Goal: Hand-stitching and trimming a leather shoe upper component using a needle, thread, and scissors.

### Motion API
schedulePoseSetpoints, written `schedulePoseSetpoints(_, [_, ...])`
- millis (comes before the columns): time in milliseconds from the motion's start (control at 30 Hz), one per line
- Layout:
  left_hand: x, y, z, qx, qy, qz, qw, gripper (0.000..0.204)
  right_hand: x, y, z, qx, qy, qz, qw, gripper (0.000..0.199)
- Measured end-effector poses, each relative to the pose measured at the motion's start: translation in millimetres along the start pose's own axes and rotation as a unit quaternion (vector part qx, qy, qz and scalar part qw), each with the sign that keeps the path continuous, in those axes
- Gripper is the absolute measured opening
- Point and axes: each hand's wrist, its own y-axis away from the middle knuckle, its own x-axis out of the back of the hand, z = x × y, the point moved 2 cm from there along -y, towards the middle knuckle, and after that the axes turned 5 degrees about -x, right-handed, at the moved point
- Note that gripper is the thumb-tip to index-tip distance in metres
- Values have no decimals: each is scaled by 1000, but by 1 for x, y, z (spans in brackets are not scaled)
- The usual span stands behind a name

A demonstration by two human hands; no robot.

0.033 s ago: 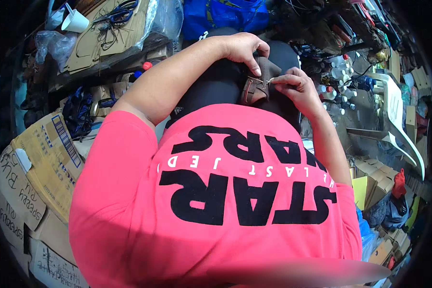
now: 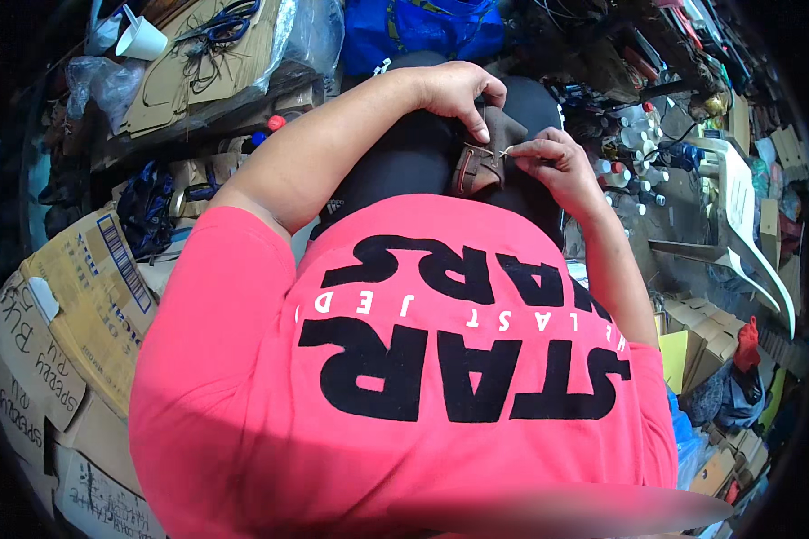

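A brown leather shoe upper (image 2: 476, 171) with lacing along its side lies across my black-clad thighs, its dark opening toward the knees. My left hand (image 2: 463, 97) comes over from the left and grips the far left edge of the leather, thumb on top and the other fingers partly hidden. From the right, my right hand (image 2: 553, 162) pinches a thin pale cord (image 2: 503, 153) between thumb and forefinger, close to the leather's surface. The cord runs to the laced part of the upper. Finer detail there is too small to make out.
Flat cardboard (image 2: 193, 81) bearing scissors (image 2: 229, 22) and dark laces lies at the far left beside a white cup (image 2: 141, 40). Cardboard boxes (image 2: 90, 296) stand at left. Small bottles (image 2: 634, 162) and a white plastic chair (image 2: 742, 193) are at right; a blue bag (image 2: 422, 36) is ahead.
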Motion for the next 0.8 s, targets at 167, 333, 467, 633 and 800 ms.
schedulePoseSetpoints(167, [-2, -4, -7, -12, -30, -1, 999, 51, -9, -3, 5, 39, -7, 0, 999, 14])
schedulePoseSetpoints(333, [-4, -1, -5, -31, -36, 14, 999, 50, -16, -1, -1, 72, 68, 58, 993, 12])
schedulePoseSetpoints(467, [-4, -1, -2, -21, -19, 13, 1000, 47, -10, -1, 3, 38, -8, 11, 999, 12])
schedulePoseSetpoints(633, [-5, -2, -3, -9, -11, 5, 1000, 44, -8, -4, 10, 6, -48, -40, 998, 13])
schedulePoseSetpoints(800, [-4, -1, -4, -19, -23, 15, 999, 44, -7, -6, 12, 14, -75, -39, 996, 15])
